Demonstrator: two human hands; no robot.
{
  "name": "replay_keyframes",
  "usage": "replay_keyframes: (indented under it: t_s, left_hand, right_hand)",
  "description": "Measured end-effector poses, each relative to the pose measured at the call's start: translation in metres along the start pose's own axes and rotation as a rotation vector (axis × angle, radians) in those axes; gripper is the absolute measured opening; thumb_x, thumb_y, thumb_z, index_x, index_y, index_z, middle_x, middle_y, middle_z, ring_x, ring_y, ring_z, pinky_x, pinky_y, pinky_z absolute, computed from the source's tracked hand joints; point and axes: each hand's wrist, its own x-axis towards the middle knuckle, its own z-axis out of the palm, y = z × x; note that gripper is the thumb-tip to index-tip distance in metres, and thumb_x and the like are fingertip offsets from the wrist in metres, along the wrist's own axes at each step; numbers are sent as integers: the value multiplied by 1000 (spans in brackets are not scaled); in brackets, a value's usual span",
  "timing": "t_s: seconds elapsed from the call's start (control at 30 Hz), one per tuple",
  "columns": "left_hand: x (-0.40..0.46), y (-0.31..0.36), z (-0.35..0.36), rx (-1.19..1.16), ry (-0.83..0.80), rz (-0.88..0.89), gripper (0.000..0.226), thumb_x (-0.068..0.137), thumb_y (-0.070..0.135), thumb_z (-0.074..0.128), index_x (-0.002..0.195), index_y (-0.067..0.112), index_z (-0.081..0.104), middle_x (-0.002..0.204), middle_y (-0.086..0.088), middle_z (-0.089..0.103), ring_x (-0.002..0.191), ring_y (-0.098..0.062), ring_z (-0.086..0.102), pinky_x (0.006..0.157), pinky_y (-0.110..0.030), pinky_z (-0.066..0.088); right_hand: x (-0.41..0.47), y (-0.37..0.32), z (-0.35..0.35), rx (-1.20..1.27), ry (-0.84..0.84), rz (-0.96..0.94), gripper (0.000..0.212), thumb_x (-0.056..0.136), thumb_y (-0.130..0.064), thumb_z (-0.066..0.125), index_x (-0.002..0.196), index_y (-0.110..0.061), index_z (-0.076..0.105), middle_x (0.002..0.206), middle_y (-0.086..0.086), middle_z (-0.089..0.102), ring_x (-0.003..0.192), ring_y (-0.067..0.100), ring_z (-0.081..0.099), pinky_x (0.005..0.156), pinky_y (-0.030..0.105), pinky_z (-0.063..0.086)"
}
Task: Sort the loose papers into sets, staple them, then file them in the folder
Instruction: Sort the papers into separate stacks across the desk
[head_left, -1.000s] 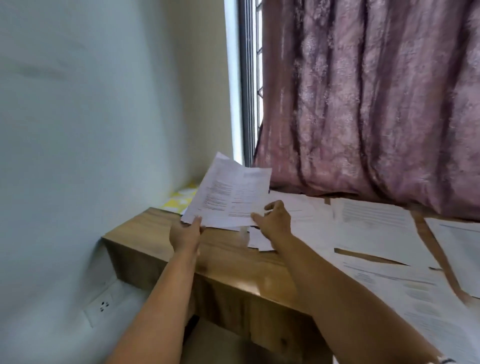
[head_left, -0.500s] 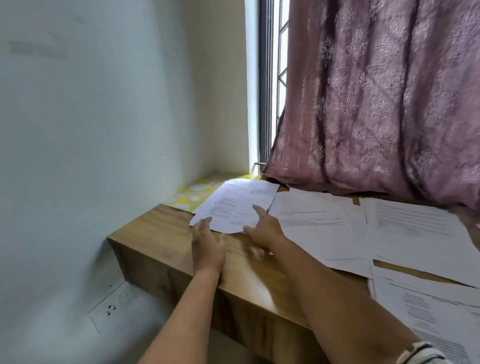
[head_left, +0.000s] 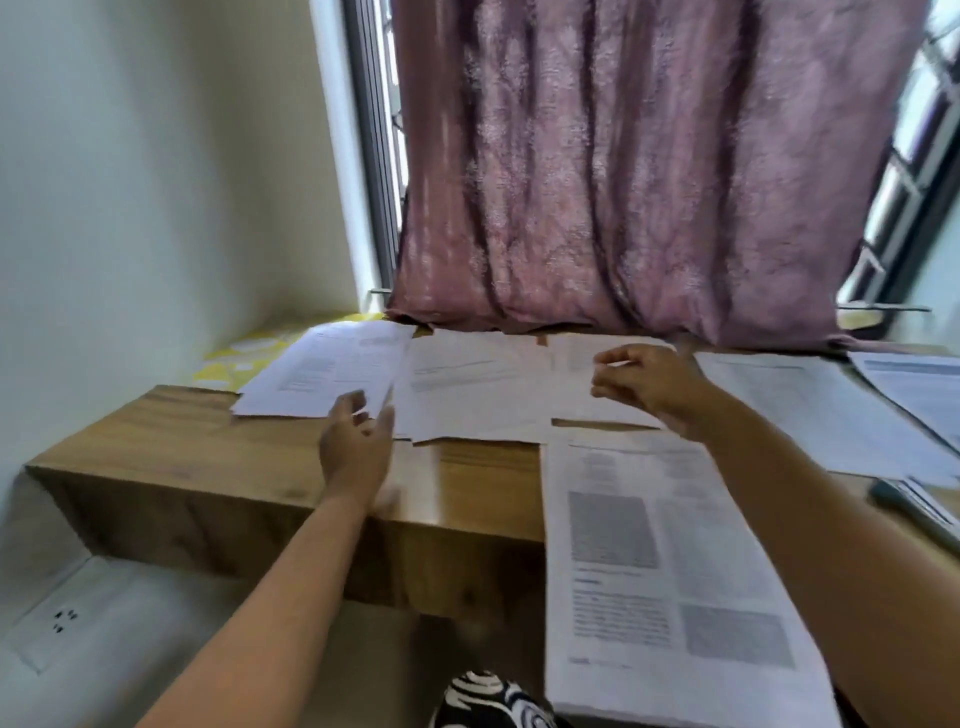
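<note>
The left hand (head_left: 358, 441), fingers loosely curled and holding nothing, sits at the near right corner of the far-left paper stack (head_left: 324, 371), which runs toward 11 o'clock on the tabletop (head_left: 197, 457). The right hand (head_left: 647, 387) (blurred) hovers over the middle sheets (head_left: 478, 384), thumb and forefinger nearly meeting; whether it pinches paper I cannot tell. The left hand looks nearer its stack.

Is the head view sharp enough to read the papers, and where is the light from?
Head view: motion-blurred, so the print on the nearest paper is unreadable; both hands smear, left hand, right hand; daylight enters beside the curtain.
</note>
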Motion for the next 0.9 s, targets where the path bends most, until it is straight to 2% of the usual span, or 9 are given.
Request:
replay_keyframes:
  t_s: [0.07, 0.17, 0.23, 0.27, 0.37, 0.43, 0.5, 0.7, 0.9]
  left_hand:
    - [-40, 29, 35, -106, -127, 68, 40, 88, 23, 71, 125, 17, 56, 120, 5, 62, 104, -10, 60, 80, -16, 45]
    - [-94, 64, 81, -162, -325, 154, 41, 87, 23, 72, 125, 21, 56, 121, 8, 61, 105, -5, 58, 76, -6, 43]
    - [-114, 76, 99, -101, -448, 256, 44, 87, 28, 71, 128, 20, 55, 124, 6, 58, 111, -7, 55, 84, -9, 42]
    - [-120, 78, 105, -27, -497, 306, 46, 88, 32, 70, 130, 21, 54, 126, 5, 56, 115, -10, 52, 89, -14, 40]
    - [-122, 70, 116, 314, -592, 381, 52, 89, 47, 63, 133, 22, 52, 130, 3, 56, 121, -16, 49, 96, -28, 39]
    - [-122, 64, 117, 446, -608, 397, 52, 90, 55, 57, 129, 22, 56, 129, 3, 59, 117, -17, 52, 93, -33, 45]
    - [-123, 63, 118, 455, -606, 406, 51, 90, 57, 55, 127, 22, 57, 128, 4, 59, 116, -17, 54, 91, -34, 47]
    - [-125, 64, 116, 394, -615, 360, 58, 89, 56, 58, 135, 20, 54, 139, 4, 53, 128, -16, 47, 105, -35, 41]
    - [-127, 71, 113, 414, -602, 365, 57, 89, 55, 59, 135, 21, 55, 140, 5, 53, 127, -16, 47, 102, -29, 38]
  right_hand:
    - [-23, 14, -40, -20, 141, 28, 19, 90, -1, 62, 108, 6, 60, 92, 18, 63, 80, 24, 66, 74, 19, 58]
    - [-48, 45, -83, -373, 293, 75, 19, 89, -9, 66, 107, -4, 67, 96, 11, 68, 82, 19, 63, 81, 28, 54]
    - [-64, 60, -94, -642, 264, 118, 23, 88, -23, 67, 112, -21, 66, 113, 0, 66, 97, 17, 60, 87, 29, 45]
    - [-71, 64, -96, -758, 209, 151, 34, 88, -32, 67, 121, -26, 61, 121, -5, 60, 107, 17, 57, 90, 28, 42]
    - [-82, 76, -97, -1013, 75, 126, 62, 88, -50, 62, 142, -23, 46, 144, -5, 47, 129, 21, 47, 103, 31, 37]
    - [-81, 83, -97, -1049, 70, 63, 66, 90, -52, 58, 144, -17, 44, 151, -1, 41, 135, 20, 41, 110, 31, 32]
    - [-80, 88, -97, -1044, 78, 39, 68, 90, -52, 57, 145, -13, 44, 152, 1, 40, 138, 19, 39, 112, 29, 28]
    - [-77, 99, -100, -1012, 109, -14, 66, 90, -51, 58, 142, -13, 47, 151, 1, 40, 139, 18, 36, 115, 31, 25]
    - [-82, 100, -100, -990, 156, -54, 62, 90, -52, 57, 142, -22, 45, 146, 0, 47, 131, 23, 46, 108, 36, 36]
